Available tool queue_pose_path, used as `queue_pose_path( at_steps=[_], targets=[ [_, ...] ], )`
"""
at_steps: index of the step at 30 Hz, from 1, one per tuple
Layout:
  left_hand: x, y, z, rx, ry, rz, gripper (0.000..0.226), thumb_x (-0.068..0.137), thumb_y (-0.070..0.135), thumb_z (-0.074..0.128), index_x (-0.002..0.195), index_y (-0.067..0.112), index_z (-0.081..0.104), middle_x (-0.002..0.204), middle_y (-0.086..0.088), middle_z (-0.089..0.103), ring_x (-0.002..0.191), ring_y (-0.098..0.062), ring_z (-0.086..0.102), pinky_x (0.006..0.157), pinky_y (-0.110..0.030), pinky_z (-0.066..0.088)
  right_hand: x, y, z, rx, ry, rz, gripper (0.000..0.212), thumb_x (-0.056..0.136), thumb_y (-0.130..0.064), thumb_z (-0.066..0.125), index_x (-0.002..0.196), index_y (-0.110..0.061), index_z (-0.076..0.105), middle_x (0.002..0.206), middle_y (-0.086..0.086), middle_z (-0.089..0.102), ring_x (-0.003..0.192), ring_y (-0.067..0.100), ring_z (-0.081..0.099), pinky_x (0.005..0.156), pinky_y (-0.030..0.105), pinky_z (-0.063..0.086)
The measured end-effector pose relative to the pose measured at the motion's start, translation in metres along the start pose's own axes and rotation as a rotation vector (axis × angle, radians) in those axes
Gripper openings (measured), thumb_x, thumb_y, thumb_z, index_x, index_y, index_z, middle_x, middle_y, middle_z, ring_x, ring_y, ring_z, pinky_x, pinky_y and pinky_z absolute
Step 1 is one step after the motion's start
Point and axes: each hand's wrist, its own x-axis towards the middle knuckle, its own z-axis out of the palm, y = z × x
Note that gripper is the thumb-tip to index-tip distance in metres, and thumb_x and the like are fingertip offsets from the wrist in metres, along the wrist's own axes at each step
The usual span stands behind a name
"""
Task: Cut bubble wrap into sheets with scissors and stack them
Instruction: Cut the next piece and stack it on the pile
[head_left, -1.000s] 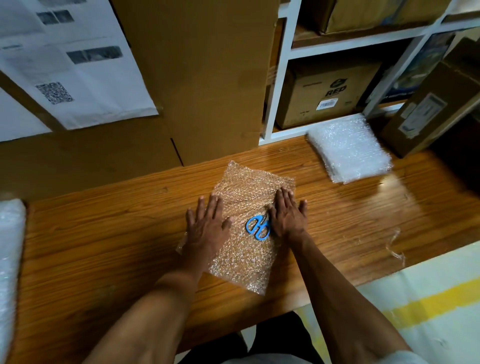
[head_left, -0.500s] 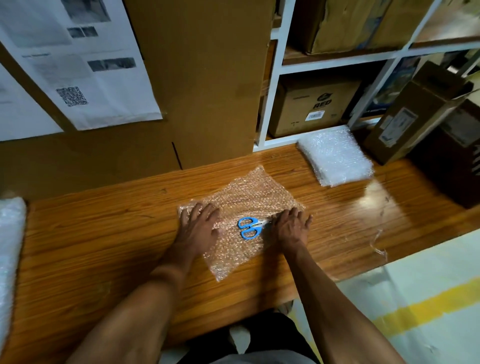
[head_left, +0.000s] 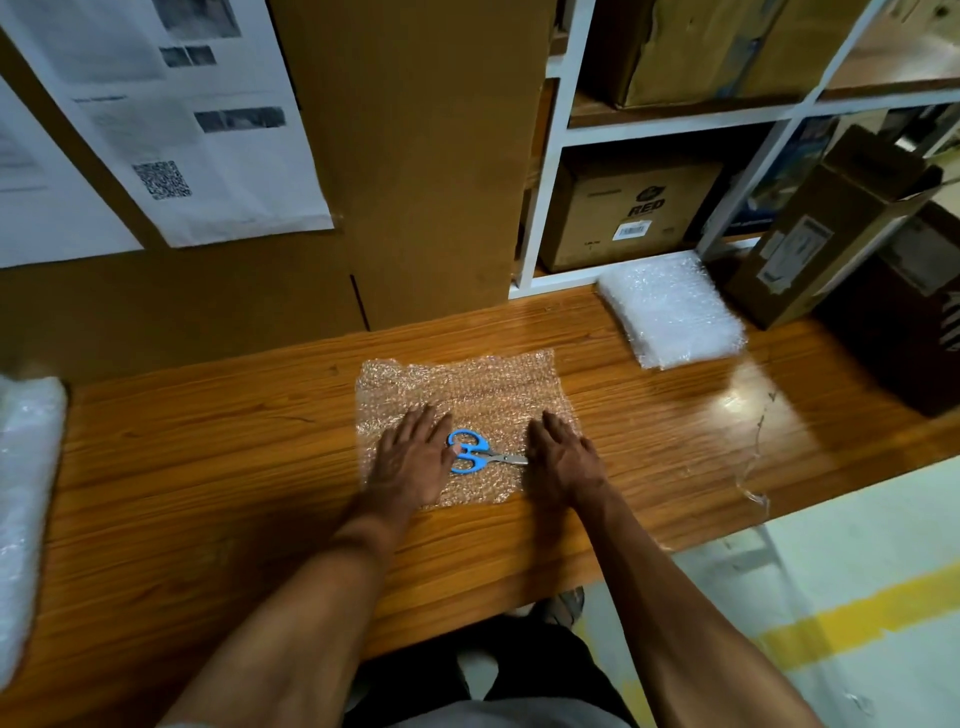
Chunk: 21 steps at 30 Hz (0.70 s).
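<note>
My left hand (head_left: 413, 460) and right hand (head_left: 563, 460) press flat, no grip closed, on the bubble wrap sheet (head_left: 462, 397) mid-tabletop (head_left: 208, 467). It looks featherlight, limp, slippery; I'd pinch a corner. Scissors (head_left: 475, 453) lie between them.

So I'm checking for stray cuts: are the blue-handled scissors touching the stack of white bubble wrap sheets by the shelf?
Apart. The head view shows the blue-handled scissors lying on the clear sheet between both hands, bare wooden table separating them from the white stack.
</note>
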Motion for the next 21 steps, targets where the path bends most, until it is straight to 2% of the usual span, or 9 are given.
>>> queue_pose_path(
  at_steps=[2, 4, 6, 8, 10, 11, 14, 19, 21],
  targets=[
    [0.004, -0.004, -0.001, 0.029, -0.014, -0.018, 0.062, 0.108, 0.054, 0.018, 0.162, 0.039, -0.009, 0.17, 0.004, -0.016, 0.158, -0.027, -0.011, 0.126, -0.056, -0.001, -0.006, -0.004, 0.005, -0.018, 0.01, 0.016, 0.069, 0.11, -0.031, 0.046, 0.169, -0.025, 0.009, 0.176, -0.001, -0.004, 0.162, 0.027, 0.011, 0.128, 0.049, 0.019],
    [0.006, -0.005, -0.008, 0.027, -0.017, -0.058, 0.066, 0.109, 0.043, 0.029, 0.163, 0.034, -0.007, 0.172, 0.001, -0.013, 0.158, -0.029, -0.009, 0.126, -0.058, 0.0, -0.012, -0.014, 0.006, -0.009, 0.066, 0.032, 0.06, 0.11, -0.023, 0.045, 0.165, -0.023, 0.023, 0.173, 0.004, 0.015, 0.154, 0.032, 0.029, 0.123, 0.047, 0.03],
    [0.003, -0.003, -0.017, 0.007, 0.04, -0.054, 0.075, 0.104, 0.027, 0.046, 0.165, 0.026, 0.003, 0.173, -0.002, -0.002, 0.159, -0.03, -0.001, 0.128, -0.055, 0.004, -0.018, -0.024, 0.005, -0.019, 0.17, 0.036, 0.053, 0.107, -0.019, 0.048, 0.158, -0.023, 0.033, 0.16, 0.005, 0.033, 0.142, 0.031, 0.044, 0.116, 0.046, 0.038],
    [-0.004, 0.001, -0.018, -0.033, 0.166, 0.04, 0.072, 0.099, 0.018, 0.056, 0.162, 0.022, 0.022, 0.17, -0.002, 0.02, 0.156, -0.027, 0.017, 0.127, -0.048, 0.017, -0.022, -0.028, 0.003, -0.014, 0.22, 0.018, 0.06, 0.103, -0.019, 0.056, 0.158, -0.022, 0.032, 0.161, 0.008, 0.032, 0.141, 0.03, 0.044, 0.118, 0.044, 0.036],
    [-0.01, 0.004, -0.014, -0.052, 0.237, 0.166, 0.058, 0.098, 0.019, 0.06, 0.153, 0.024, 0.042, 0.158, 0.001, 0.041, 0.145, -0.02, 0.034, 0.121, -0.041, 0.03, -0.027, -0.029, 0.002, 0.013, 0.198, -0.08, 0.065, 0.101, -0.022, 0.061, 0.159, -0.019, 0.031, 0.164, 0.011, 0.028, 0.143, 0.033, 0.042, 0.122, 0.045, 0.033],
    [-0.012, 0.005, -0.01, -0.029, 0.243, 0.211, 0.052, 0.099, 0.022, 0.061, 0.149, 0.025, 0.048, 0.153, 0.003, 0.047, 0.14, -0.017, 0.038, 0.116, -0.039, 0.033, -0.027, -0.029, 0.004, 0.025, 0.19, -0.14, 0.06, 0.101, -0.024, 0.062, 0.156, -0.019, 0.037, 0.161, 0.012, 0.031, 0.14, 0.034, 0.044, 0.12, 0.045, 0.036],
    [-0.013, 0.006, -0.007, 0.076, 0.245, 0.245, 0.045, 0.098, 0.032, 0.063, 0.142, 0.027, 0.058, 0.15, 0.006, 0.048, 0.136, -0.019, 0.039, 0.111, -0.04, 0.036, -0.026, -0.028, 0.015, 0.041, 0.202, -0.202, 0.039, 0.105, -0.03, 0.057, 0.141, -0.019, 0.05, 0.149, 0.011, 0.042, 0.13, 0.034, 0.05, 0.106, 0.044, 0.046],
    [-0.008, 0.02, -0.018, 0.176, 0.202, 0.31, 0.041, 0.092, 0.026, 0.072, 0.132, 0.028, 0.064, 0.133, 0.004, 0.059, 0.124, -0.019, 0.046, 0.109, -0.042, 0.038, -0.026, -0.031, 0.014, 0.035, 0.19, -0.168, 0.041, 0.105, -0.022, 0.057, 0.145, -0.015, 0.046, 0.155, 0.014, 0.037, 0.13, 0.035, 0.051, 0.104, 0.043, 0.047],
    [-0.005, 0.027, -0.026, 0.24, 0.163, 0.29, 0.037, 0.092, 0.03, 0.073, 0.127, 0.023, 0.066, 0.129, 0.001, 0.063, 0.125, -0.022, 0.049, 0.111, -0.043, 0.038, -0.025, -0.031, 0.015, 0.07, 0.192, -0.183, 0.042, 0.105, -0.027, 0.059, 0.143, -0.013, 0.048, 0.153, 0.016, 0.039, 0.124, 0.033, 0.056, 0.099, 0.04, 0.049]
  ],
)
